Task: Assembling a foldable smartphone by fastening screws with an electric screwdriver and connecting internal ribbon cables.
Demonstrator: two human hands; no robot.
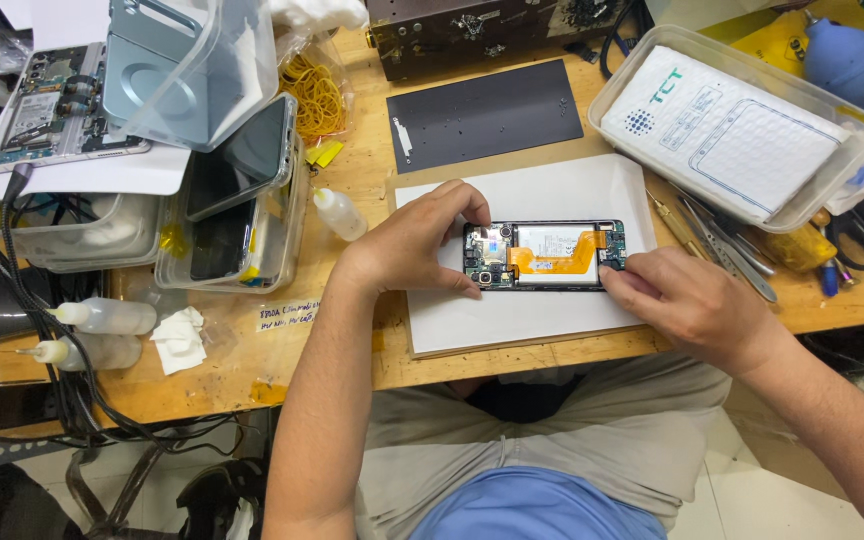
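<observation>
Centrally, both hands' fingers (472,215) pinching the opened phone (544,255), white bubble-wrap package (722,125) in tray beyond.

Pretty bright and even, seems lit from overhead. The white sheet (552,320) is nearly blown out, and there's glare on the clear plastic lid (222,75) far left. Shadows are soft and short. Centre is sharp; edges bow with wide-angle distortion, corners soften.

Opened smartphone (544,255), back cover off (orange flex cable, circuit boards exposed), lying flat on white sheet.
</observation>
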